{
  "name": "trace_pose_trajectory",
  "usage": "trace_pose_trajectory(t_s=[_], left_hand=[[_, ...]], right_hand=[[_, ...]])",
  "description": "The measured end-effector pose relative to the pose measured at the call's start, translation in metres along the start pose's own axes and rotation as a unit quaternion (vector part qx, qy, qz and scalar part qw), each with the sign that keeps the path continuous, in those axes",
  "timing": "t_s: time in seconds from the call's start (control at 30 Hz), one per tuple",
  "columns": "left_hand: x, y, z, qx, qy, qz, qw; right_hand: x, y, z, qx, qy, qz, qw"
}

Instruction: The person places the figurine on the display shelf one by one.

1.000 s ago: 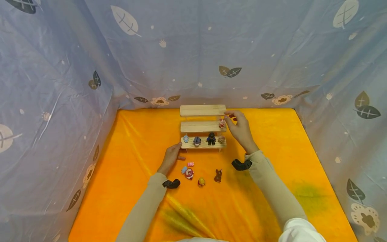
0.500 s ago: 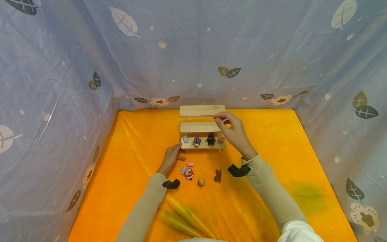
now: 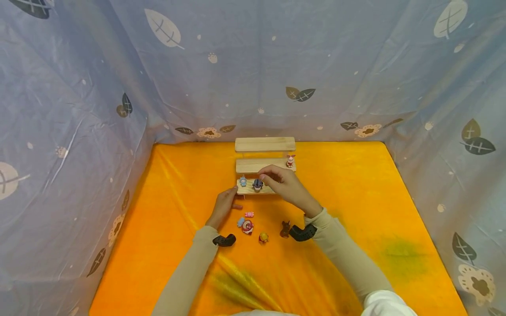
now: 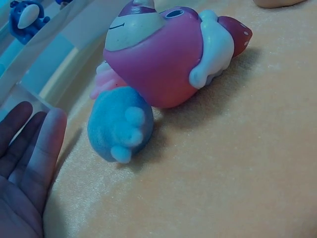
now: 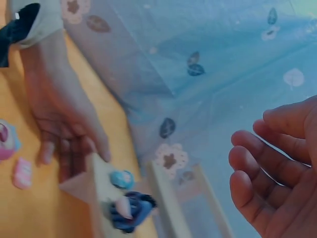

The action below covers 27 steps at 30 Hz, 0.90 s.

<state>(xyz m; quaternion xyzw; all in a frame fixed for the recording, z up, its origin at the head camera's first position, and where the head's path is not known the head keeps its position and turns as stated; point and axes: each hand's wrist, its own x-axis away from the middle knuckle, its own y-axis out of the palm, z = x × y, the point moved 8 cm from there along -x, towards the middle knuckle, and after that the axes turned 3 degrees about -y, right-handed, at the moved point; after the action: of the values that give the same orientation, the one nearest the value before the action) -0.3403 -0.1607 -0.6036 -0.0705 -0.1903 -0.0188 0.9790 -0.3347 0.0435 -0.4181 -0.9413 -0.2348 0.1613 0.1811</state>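
Note:
A three-tier wooden shelf (image 3: 264,144) stands at the back of the orange cloth (image 3: 356,184). A small pink figure (image 3: 290,160) stands at the right end of its middle tier. On the bottom tier are a light blue figure (image 3: 243,181) and a blue-grey figure (image 3: 258,184). My right hand (image 3: 269,176) hovers over that tier just right of them, hiding the rest of it. Its fingers (image 5: 267,183) are loosely curved and hold nothing. My left hand (image 3: 225,202) rests its straight fingers (image 5: 74,144) against the shelf's left end (image 5: 96,183).
Loose figures lie on the cloth before the shelf: a small pink one (image 3: 249,214), a blue one (image 3: 240,221), a round pink-red one (image 3: 247,227), a yellow one (image 3: 263,237) and a brown one (image 3: 285,229). Leaf-print sheeting (image 3: 253,66) walls in three sides.
My right hand has left the pink figure on the middle tier and moved left and down over the bottom tier. The left hand has stayed put.

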Motion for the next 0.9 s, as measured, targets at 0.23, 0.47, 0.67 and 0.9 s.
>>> trace_pose_trajectory(t_s=[0.23,0.47,0.67,0.9], left_hand=[[0.000,-0.001,0.000,0.000,0.003,0.003,1.0000],[-0.001,0.000,0.001,0.003,0.007,0.003,1.0000],[-0.001,0.000,0.002,0.006,0.007,0.003,1.0000],[-0.002,0.001,0.000,0.012,0.006,0.002,0.9999]], right_hand=[[-0.001,0.028,0.016,0.025,0.021,-0.040,0.999],[0.001,0.052,0.034,0.050,0.023,-0.071,0.996],[0.005,0.068,0.052,0.069,0.044,-0.092,0.992],[0.008,0.080,0.072,0.101,0.069,-0.098,0.988]])
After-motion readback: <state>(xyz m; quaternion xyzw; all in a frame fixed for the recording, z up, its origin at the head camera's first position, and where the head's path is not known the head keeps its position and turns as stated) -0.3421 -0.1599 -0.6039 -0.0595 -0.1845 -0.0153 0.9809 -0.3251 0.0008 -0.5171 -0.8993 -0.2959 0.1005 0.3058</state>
